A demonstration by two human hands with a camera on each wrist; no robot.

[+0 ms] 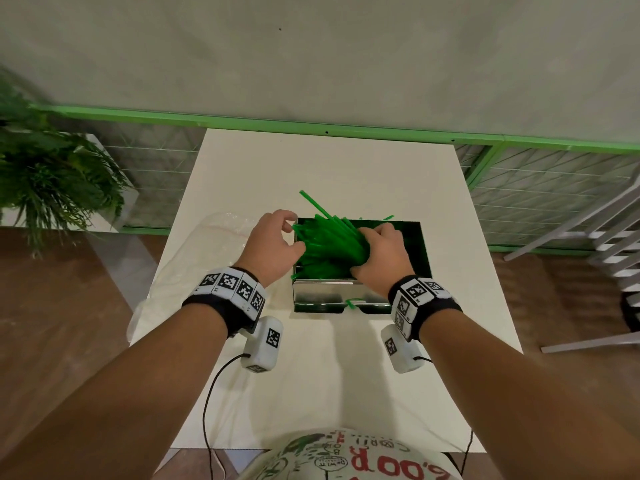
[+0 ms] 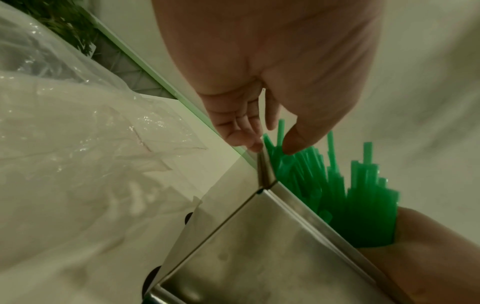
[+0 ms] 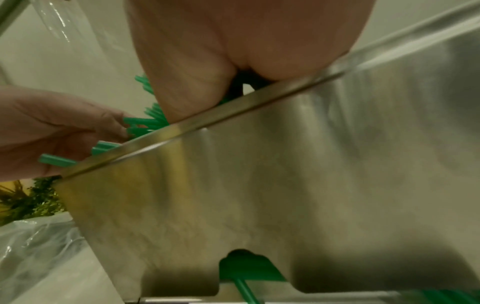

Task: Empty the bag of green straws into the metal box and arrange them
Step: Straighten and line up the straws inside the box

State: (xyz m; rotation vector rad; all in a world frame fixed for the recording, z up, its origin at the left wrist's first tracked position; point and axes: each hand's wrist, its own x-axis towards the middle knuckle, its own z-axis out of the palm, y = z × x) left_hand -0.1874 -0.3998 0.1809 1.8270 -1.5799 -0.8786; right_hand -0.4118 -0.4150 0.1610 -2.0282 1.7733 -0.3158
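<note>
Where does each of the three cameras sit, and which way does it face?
Head: up high, facing down at the white table; both forearms, left hand, right hand show.
Left wrist: beside the metal box, looking along the left hand's fingers at the green straws.
Right wrist: low before the box's front wall, looking up at the right palm.
All share the box and straws.

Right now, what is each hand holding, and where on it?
The right hand grips the bundle of green straws around its near end, inside the metal box. The left hand only touches loose straw tips and holds nothing.
</note>
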